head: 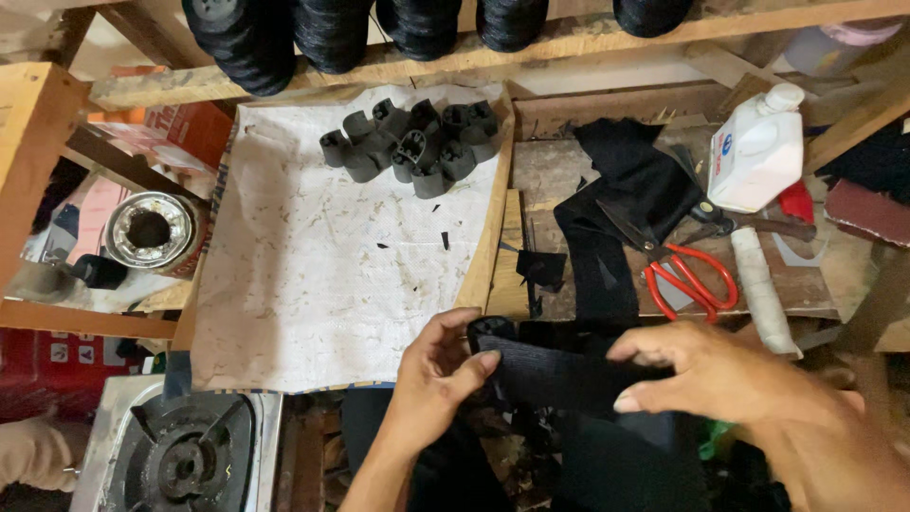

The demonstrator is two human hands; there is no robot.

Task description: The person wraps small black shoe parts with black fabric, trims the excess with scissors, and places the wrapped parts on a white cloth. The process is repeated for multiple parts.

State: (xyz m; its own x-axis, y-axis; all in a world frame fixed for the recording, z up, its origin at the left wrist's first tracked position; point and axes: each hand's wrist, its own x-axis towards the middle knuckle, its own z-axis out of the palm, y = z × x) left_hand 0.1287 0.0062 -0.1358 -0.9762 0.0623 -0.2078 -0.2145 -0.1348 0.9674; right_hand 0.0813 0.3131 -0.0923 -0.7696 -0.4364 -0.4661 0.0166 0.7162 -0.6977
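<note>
Both hands pinch the black strip: left hand [438, 365] closed on its end, right hand [706, 372] steadying it; best held taut.

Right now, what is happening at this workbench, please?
A person holds a black fabric-wrapped piece between both hands: the left hand pinches its left end, and the right hand grips its right side. On the white cloth behind lies a cluster of small black tube-shaped parts. To the right, red-handled scissors rest on black fabric strips, beside a white plastic bottle. Black thread spools sit on the shelf above.
</note>
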